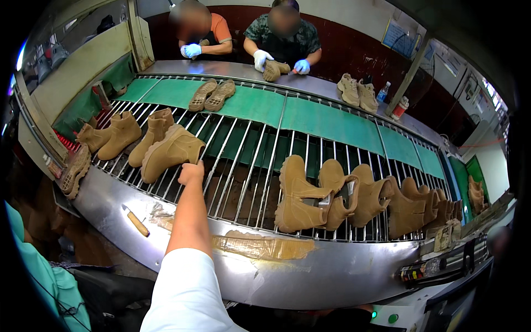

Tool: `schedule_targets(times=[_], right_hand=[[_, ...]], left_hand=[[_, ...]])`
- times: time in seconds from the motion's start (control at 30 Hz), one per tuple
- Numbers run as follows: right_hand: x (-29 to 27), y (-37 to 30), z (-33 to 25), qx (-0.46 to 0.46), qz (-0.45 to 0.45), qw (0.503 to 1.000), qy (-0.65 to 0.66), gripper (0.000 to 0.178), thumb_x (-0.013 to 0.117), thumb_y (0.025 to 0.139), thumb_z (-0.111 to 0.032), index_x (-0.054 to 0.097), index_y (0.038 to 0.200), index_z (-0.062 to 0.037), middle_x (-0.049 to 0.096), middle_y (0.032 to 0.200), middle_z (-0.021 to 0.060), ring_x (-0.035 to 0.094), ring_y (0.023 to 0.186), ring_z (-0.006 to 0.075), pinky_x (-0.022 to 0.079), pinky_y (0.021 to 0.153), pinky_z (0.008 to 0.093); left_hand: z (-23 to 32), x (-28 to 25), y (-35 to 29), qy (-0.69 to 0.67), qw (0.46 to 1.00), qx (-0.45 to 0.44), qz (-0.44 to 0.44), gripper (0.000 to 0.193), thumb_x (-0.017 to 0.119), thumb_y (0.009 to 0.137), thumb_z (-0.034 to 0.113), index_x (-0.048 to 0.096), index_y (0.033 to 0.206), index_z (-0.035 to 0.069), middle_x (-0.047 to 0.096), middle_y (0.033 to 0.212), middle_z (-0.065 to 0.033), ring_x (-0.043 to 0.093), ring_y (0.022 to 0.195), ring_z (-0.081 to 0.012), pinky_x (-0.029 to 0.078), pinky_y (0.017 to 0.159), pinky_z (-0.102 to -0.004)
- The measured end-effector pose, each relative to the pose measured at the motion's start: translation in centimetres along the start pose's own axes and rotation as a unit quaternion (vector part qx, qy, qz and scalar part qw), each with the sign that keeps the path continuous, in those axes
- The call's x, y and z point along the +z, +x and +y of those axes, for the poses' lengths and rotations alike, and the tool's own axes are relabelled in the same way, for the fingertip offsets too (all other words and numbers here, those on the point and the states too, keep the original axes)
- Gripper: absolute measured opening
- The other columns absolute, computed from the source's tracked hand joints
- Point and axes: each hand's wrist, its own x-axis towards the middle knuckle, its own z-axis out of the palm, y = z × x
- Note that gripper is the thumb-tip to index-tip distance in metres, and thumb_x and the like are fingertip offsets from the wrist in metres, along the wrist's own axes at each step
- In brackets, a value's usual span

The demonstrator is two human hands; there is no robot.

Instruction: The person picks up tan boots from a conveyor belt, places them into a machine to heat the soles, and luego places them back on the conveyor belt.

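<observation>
My left hand (192,172) reaches out over the metal roller rack, its fingers closed on the edge of a tan ankle boot (168,154). That boot is tilted, its toe pointing down and left and its opening towards the right. Close beside it on the left stand another tan boot (150,138) and a pair of similar boots (120,135). What the fingertips do behind the boot is hidden. My right hand is out of view.
Several tan boots (362,196) line the rack (243,171) at right. Loose soles (213,96) lie on the green belt (310,113). A yellow-handled tool (136,222) rests on the metal ledge (265,276). Across the line, two gloved people work; one holds a shoe (275,70).
</observation>
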Motion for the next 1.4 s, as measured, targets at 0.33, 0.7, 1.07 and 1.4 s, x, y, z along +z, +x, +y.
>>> schedule_targets(times=[0.33,0.7,1.07,1.4], right_hand=[[-0.5,-0.8,-1.5,0.014,0.011,1.000,0.020,0.007,0.063,0.073,-0.013,0.059,0.078,-0.0100,0.056,0.073,0.0108,0.054,0.066,0.0308,0.046,0.063,0.0403],[6.1,0.2,-4.2,-0.047,-0.182,0.912,0.365,0.015,0.064,0.082,-0.012,0.063,0.094,-0.0033,0.066,0.083,0.0116,0.064,0.070,0.0219,0.052,0.065,0.0320],[-7.9,-4.3,-7.0,0.164,-0.515,0.345,0.767,0.080,0.038,0.090,-0.063,0.028,0.146,-0.0080,0.043,0.142,0.0131,0.048,0.126,0.0304,0.035,0.108,0.0454],[-15.6,-15.7,3.1,0.148,-0.141,0.410,0.889,0.067,0.048,0.079,-0.029,0.038,0.138,0.0000,0.049,0.135,0.0191,0.050,0.122,0.0339,0.038,0.104,0.0440]], left_hand=[[-4.9,-4.5,2.6,-0.003,0.982,0.167,0.084,0.047,0.044,0.090,0.037,0.068,0.089,-0.003,0.066,0.096,-0.0254,0.065,0.092,-0.0399,0.051,0.082,-0.0477],[-6.3,-27.3,-18.0,0.068,0.828,0.497,-0.249,0.037,0.050,0.081,0.026,0.063,0.067,-0.006,0.056,0.052,-0.0141,0.056,0.044,-0.0233,0.046,0.046,-0.0367],[-8.1,-29.7,-48.1,0.142,0.564,0.601,-0.549,0.027,0.053,0.089,0.022,0.066,0.085,-0.002,0.058,0.063,-0.0070,0.053,0.058,-0.0156,0.045,0.056,-0.0322],[-8.2,-22.2,-63.6,0.054,0.261,0.718,-0.642,0.026,0.057,0.092,0.017,0.058,0.071,0.001,0.054,0.055,-0.0032,0.047,0.048,-0.0101,0.037,0.046,-0.0281]])
